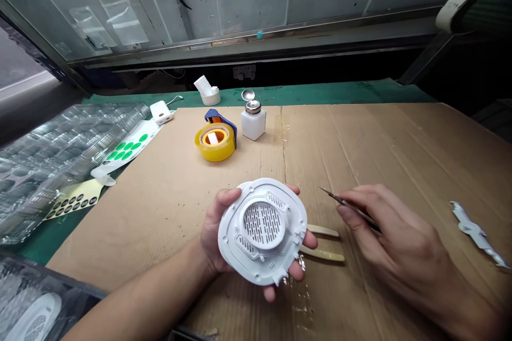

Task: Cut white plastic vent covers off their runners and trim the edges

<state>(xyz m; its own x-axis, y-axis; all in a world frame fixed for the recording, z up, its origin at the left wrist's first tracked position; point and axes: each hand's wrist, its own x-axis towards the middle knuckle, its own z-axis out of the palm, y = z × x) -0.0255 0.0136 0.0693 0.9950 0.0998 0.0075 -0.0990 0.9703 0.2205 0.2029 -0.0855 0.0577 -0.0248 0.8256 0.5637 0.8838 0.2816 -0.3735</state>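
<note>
Cupping white vented plastic cover [262, 229] in left hand [210, 234], grip closed round its rim, above cardboard-covered tabletop [400, 138]. Pinching slim metal tweezers [348, 206] in right hand [400, 248] grip, at 3 o'clock of cover, tip aimed toward 10 o'clock. Yellow tape roll [215, 141] at 11 o'clock.

The left hand [210, 234] is bare, and the forearm [152, 298] behind it is bare as well, uncovered all the way to the bottom edge of the view. The right hand [396, 248] is bare too, and its wrist [464, 303] is uncovered as far as the lower right corner. The fingernails that show are short and plain.
</note>
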